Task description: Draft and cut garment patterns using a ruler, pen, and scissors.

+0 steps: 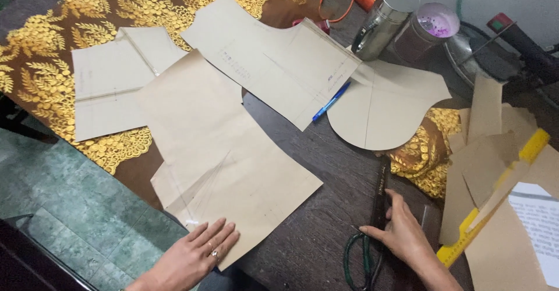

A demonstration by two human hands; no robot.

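Paper first: I count four flat tan pattern pieces on the dark table (326,169), smooth and matte. My left hand (195,256) lies open, palm down, on the nearest corner of the largest pattern piece (221,163). My right hand (402,233) rests open beside it, fingertips touching one pair of dark scissors (372,233) without gripping. Beyond them lie one blue pen (331,101), gold-embroidered brown fabric (41,64), and one yellow ruler (495,195) among cardboard offcuts.

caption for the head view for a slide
Left hand flat on a paper pattern piece, right hand on scissors, gold lace fabric behind.
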